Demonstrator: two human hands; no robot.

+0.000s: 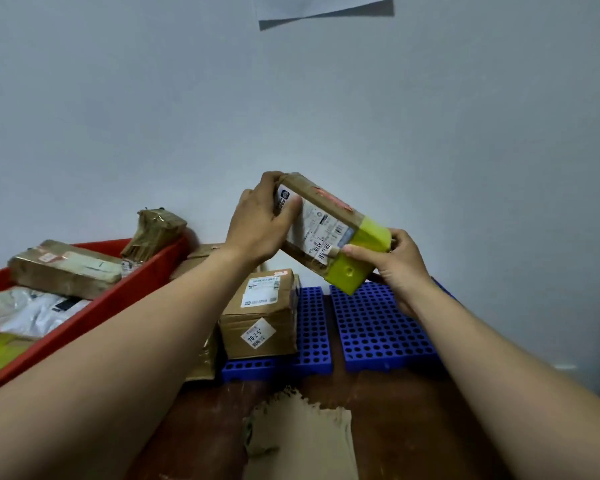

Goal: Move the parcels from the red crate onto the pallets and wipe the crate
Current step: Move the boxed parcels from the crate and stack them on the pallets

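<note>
Both hands hold a brown cardboard parcel with a yellow-taped end [329,230], tilted in the air above the right blue pallet [378,323]. My left hand [260,223] grips its upper end and my right hand [395,261] grips the yellow lower end. The red crate [125,292] at the left contains several parcels, among them a long brown box [63,271] and a white bag [28,313]. A taped brown parcel [260,317] stands on the left blue pallet [312,334].
A beige cloth [298,434] lies on the brown surface [413,427] in front of the pallets. Another brown box [201,258] sits behind my left forearm, between crate and pallets. A pale wall rises close behind everything, with a paper sheet [323,8] pinned high up.
</note>
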